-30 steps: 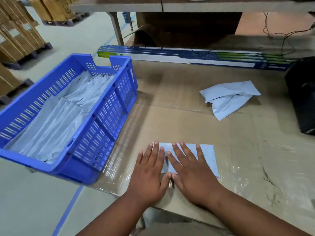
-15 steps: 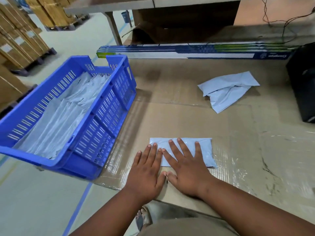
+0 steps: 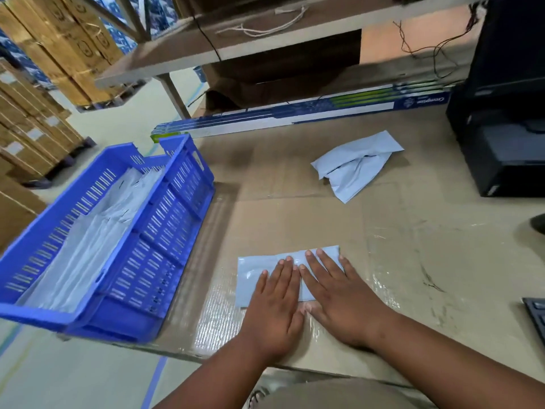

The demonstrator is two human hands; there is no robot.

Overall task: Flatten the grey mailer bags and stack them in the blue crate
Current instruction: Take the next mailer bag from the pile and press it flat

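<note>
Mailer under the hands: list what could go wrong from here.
1. Both hands, left and right, press flat on the mailer, which lies on glossy tape; it may slide when swept.
2. The crate overhangs the table's left edge, so dropping the mailer in carelessly could tip or shift it.
3. The crumpled mailer lies far back; reaching for it may drag an arm across the flattened one.

both hands (image 3: 309, 302) lie on a mailer bag (image 3: 259, 268) near the table's front edge; the crate (image 3: 165, 261) sits left, holding bags (image 3: 85, 249); another bag (image 3: 354, 166) lies behind, right.
</note>
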